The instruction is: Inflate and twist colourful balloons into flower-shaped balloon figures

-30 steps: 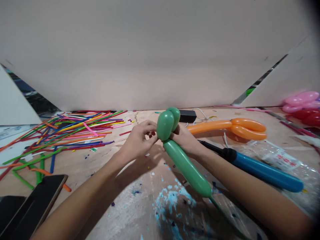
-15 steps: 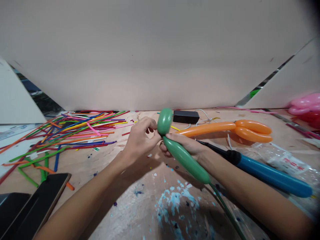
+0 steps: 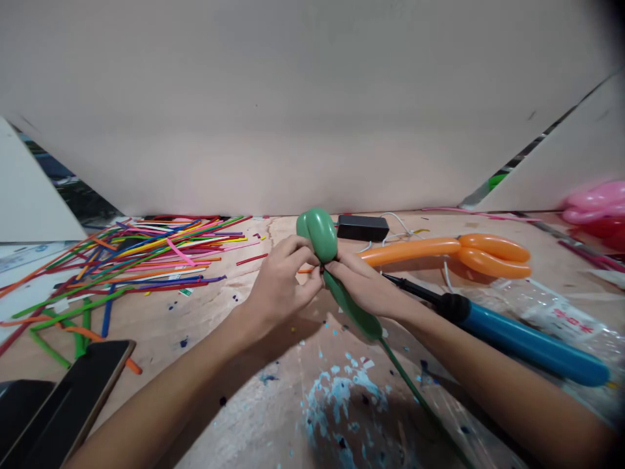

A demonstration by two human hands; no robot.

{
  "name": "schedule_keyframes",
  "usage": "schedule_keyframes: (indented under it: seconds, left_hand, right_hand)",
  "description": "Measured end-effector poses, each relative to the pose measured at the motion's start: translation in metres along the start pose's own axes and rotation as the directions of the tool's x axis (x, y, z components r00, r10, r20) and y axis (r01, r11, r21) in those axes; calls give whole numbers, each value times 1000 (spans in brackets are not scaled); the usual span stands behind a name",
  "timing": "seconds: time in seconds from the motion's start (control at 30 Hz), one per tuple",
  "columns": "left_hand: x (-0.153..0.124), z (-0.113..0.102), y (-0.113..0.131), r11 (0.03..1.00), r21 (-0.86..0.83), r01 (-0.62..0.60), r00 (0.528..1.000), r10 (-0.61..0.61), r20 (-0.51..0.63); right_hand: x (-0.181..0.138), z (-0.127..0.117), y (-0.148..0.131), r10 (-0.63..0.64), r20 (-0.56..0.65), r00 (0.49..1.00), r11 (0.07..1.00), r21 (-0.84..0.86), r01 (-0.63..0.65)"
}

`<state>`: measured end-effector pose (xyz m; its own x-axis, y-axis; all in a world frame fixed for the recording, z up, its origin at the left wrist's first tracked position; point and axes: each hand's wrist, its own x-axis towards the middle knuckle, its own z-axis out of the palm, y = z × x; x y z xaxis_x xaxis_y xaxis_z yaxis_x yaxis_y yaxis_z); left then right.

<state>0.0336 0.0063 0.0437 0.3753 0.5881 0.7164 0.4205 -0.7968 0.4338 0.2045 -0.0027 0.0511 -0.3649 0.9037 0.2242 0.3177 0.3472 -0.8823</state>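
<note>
A long green balloon [image 3: 319, 238] is between my hands, pinched into a rounded, looped bulb above and a longer inflated length below. Its thin uninflated tail trails down to the lower right. My left hand [image 3: 288, 280] pinches the narrow joint under the bulb from the left, thumb and fingertips together. From the other side, my right hand [image 3: 364, 280] grips the same joint, its fingers closed over the top of the lower length. What lies exactly between the fingertips is partly hidden.
Many uninflated balloons [image 3: 161, 257] lie heaped at left, near a black board-like object [image 3: 73, 404]. At right are an orange balloon [image 3: 415, 251], a blue hand pump [image 3: 527, 342], clear plastic packaging [image 3: 551, 309] and pink balloons [image 3: 598, 203]. A black box [image 3: 362, 228] stands by the white wall.
The green bulb has turned, showing two lobes instead of one. The lower length and its tail have swung left, and my right hand now covers more of it.
</note>
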Motion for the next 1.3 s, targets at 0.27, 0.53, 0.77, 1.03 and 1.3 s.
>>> schedule_keyframes:
  seconds: [0.27, 0.53, 0.77, 1.03, 1.3]
  left_hand:
    - [-6, 3, 2, 992, 56, -109, 989, 114, -91]
    - [-10, 14, -8, 973, -187, 138, 973, -168, -156]
    - [-2, -1, -12, 357, -735, 577, 815, -197, 545]
    - [-7, 13, -1, 113, -797, 593, 717, -526, 458]
    - [-2, 10, -9, -21, -856, 516, 649, -643, 407]
  right_hand:
    - [-4, 0, -2, 24, -74, 997, 983, 185, -10]
    - [2, 9, 12, 148, -72, 986, 918, 382, -110]
    - [-3, 6, 7, 58, 223, 973, 880, 448, -155]
    - [-7, 23, 14, 230, 265, 936, 875, 365, -318]
    - [-8, 20, 14, 309, 276, 910, 882, 274, -383]
